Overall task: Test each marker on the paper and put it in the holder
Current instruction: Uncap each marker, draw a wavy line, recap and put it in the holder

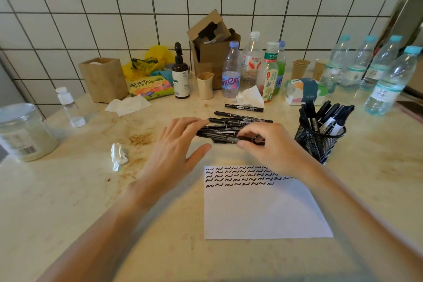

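The tissue pack [305, 91] reads "TISSUE" (small print); other labels are too blurred to read.

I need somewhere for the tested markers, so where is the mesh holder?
In the head view, the black mesh holder stands on the right of the counter, beside the right hand, behind the paper's right corner.

The right hand [272, 144] covers the near end of the marker pile [235, 128], so how many markers its curled fingers pinch cannot be told, and its forearm hides the right ends of the squiggle rows on the paper [263, 208]. The left hand [174, 153] lies over the pile's left ends. Small print on the marker barrels is too fine to read, the jar [23, 130] is cut by the left edge, and the mesh holder [320, 139] perhaps hides further markers.
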